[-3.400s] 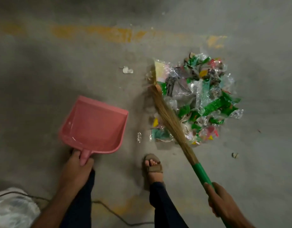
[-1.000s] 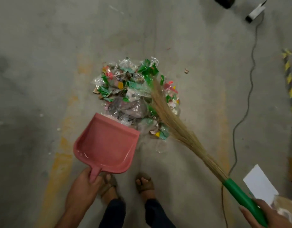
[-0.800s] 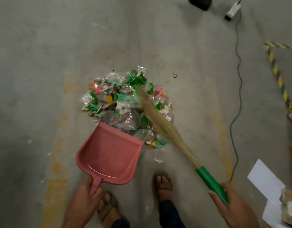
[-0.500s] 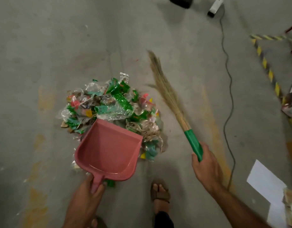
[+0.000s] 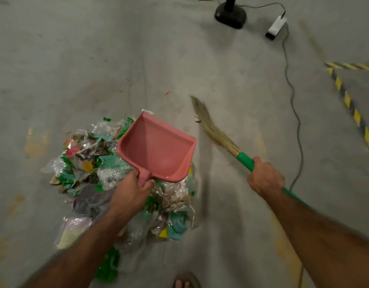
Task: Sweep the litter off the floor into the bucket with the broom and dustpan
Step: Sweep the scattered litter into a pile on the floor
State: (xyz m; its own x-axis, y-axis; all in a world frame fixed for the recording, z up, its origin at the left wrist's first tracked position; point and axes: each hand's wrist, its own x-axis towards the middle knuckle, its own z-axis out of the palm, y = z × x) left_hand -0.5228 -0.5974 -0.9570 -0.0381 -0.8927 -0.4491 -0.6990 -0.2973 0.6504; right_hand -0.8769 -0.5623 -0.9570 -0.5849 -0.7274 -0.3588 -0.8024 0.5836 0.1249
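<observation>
While left hand (image 5: 131, 192) fingers grip the dustpan (image 5: 158, 151) handle, right hand (image 5: 265, 178) fingers clasp the broom (image 5: 216, 132).

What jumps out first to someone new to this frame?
The pink dustpan, empty, gripped by the left hand over a colourful litter pile at centre-left. To its right, the right hand grips the green-handled broom, whose bristles are clear of the pile.

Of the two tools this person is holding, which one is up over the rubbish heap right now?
The pink dustpan, gripped by the left hand, sits empty above the litter pile. The broom, in the right hand, points off to the side.
</observation>
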